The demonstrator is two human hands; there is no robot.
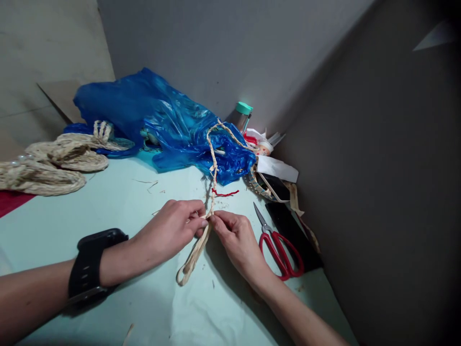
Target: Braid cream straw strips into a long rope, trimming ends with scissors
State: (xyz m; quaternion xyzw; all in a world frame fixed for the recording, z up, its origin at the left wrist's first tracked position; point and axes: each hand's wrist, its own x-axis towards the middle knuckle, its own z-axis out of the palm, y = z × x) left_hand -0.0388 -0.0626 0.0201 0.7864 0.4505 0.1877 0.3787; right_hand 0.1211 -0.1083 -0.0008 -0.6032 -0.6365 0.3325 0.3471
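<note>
My left hand (pixel 169 231) and my right hand (pixel 236 238) meet over a pale green table (pixel 108 211), both pinching a braided straw cord (pixel 213 166). The cord runs up from my fingers to the blue plastic bag (pixel 169 125). Below my fingers, loose flat straw strands (pixel 192 259) hang down and loop on the table. A red thread (pixel 225 193) sticks out from the braid just above my hands. A black watch (pixel 90 264) sits on my left wrist.
Red-handled scissors (pixel 279 245) lie just right of my right hand, beside a black phone (pixel 291 230). Woven straw pieces (pixel 54 161) pile at the left. A green-capped bottle (pixel 240 115) and paper clutter sit in the corner against grey walls.
</note>
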